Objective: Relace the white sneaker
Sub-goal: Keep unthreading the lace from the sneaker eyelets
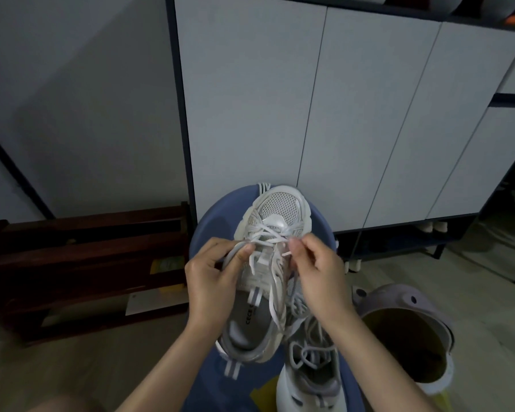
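While both hands work at its eyelets, the white sneaker [268,263] lies on a blue stool [202,227], its long axis running straight away from the person, toe farthest off and heel opening nearest. The left hand [217,275] curls round the shoe's left flank, thumb pressed on the lace [262,242] just where it crosses. The right hand [318,269] pinches a free lace end between thumb and forefinger, its tip just beside the right-hand eyelet row, so this hand seems the nearer to the coming threading. The lower rows look laced; the upper ones nearer the tongue appear still open, with loose lace trailing toward the heel. A second sneaker [312,361] stands just below the right wrist, a pale clog [405,331] farther right. Beyond the fingertips rise grey cabinet doors [309,114]; a dark wooden rack [81,263] sits to the left on a pale floor.
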